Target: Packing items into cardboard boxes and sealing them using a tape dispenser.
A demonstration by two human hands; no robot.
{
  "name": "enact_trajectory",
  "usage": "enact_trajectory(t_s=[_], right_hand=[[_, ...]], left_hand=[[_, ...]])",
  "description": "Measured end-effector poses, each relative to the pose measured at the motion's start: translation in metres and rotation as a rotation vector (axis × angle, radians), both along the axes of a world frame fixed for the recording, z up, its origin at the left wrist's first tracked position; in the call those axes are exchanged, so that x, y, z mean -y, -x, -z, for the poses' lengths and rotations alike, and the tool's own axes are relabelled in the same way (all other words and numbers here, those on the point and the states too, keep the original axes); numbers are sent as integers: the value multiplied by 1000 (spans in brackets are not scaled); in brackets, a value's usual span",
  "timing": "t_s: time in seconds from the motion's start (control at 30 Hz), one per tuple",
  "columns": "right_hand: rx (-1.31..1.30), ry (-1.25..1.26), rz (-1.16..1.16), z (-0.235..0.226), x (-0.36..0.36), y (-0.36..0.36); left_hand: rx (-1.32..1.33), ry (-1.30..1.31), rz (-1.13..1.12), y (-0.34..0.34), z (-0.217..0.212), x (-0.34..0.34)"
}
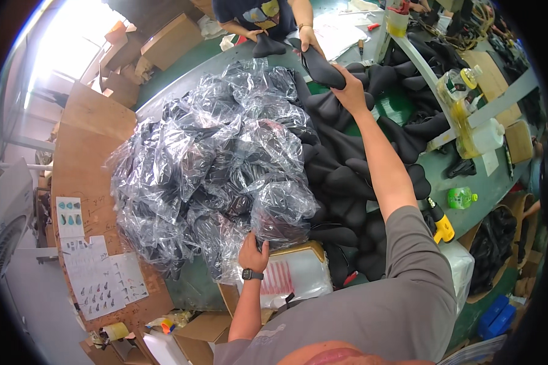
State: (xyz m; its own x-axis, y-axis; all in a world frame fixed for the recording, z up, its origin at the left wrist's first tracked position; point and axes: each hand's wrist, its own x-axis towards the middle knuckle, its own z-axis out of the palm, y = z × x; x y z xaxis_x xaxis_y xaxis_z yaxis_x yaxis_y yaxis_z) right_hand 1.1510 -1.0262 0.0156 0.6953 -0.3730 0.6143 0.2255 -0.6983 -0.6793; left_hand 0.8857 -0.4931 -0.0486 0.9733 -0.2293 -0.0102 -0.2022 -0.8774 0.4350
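While your right hand point(351, 91) pinched 1 black saddle point(321, 69) near the tabletop's far edge, your left hand point(253, 252) squeezed a clear bag point(280, 213) at the near edge. It looked stiff, smooth and light, so its narrow end seemed the best hold.

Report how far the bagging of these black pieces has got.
Done: a big heap of bagged pieces in clear plastic covers the table's left. In hand: the right hand grips a bare black piece that a co-worker's hand also touches; the left hand rests on a bagged one. Left: a pile of unbagged black pieces.
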Motion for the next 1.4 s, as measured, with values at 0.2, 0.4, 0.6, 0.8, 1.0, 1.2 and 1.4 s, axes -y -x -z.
enact_trajectory(t_s=[0.2, 0.4, 0.6, 0.8, 1.0, 1.2, 1.4], right_hand=[[118, -72, -74, -101, -42, 146], [348, -91, -246, -185, -83, 290], [443, 10, -321, -230, -122, 371], [409, 37, -467, -259, -188, 430], [315, 99, -693, -269, -299, 473], [341, -10, -880, -266, -409, 501], [0, -51, -1033, -262, -437, 546]], left_hand=[[11, -49, 61, 0, 9, -1], [83, -51, 4, 9, 1, 7], [237, 103, 35, 40, -49, 14], [559, 431, 298, 121, -238, 5], [728, 296, 763, 187, -401, -26], [774, 526, 560, 229, -366, -93], [326, 317, 464, 261, -292, -196]])
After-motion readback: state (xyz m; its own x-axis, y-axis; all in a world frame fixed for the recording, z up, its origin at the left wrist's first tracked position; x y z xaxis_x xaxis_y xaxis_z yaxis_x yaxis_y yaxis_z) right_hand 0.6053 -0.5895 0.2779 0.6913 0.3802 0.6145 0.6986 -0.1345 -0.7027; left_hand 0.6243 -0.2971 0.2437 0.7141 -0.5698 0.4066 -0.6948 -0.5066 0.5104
